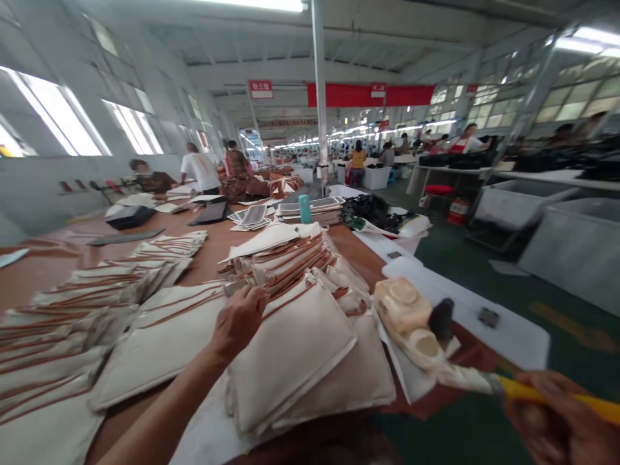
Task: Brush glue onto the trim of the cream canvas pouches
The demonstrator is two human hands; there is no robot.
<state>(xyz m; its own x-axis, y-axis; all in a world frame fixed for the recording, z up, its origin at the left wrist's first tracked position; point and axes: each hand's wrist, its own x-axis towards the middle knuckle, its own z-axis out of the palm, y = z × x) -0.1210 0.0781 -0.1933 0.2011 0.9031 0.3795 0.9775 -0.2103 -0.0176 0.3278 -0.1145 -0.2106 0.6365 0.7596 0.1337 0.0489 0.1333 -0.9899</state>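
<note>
Now, left hand (237, 321): its fingers are lying bunched on the upper edge of a cream canvas pouch with brown trim (290, 345); I cannot tell whether they are clamped on it.
Right hand (549, 420): its blurred fingers are curling closed around a yellow-handled brush (547, 391), whose metal ferrule and white-caked bristles are pointing left.
Beside the hands: a lumpy cream glue-crusted tub (402, 316) is sitting on white paper sheets (504, 323), touching a dark block-headed tool (442, 321).
Progress: fanned rows of brown-edged canvas pouches (62, 336) are lying overlapped on the tan tabletop (203, 252); how many are finished, I cannot tell.
Farther out: a teal bottle (305, 208) is standing among stacked panels (310, 210), while a co-worker in a white shirt (201, 169) is standing beyond.
</note>
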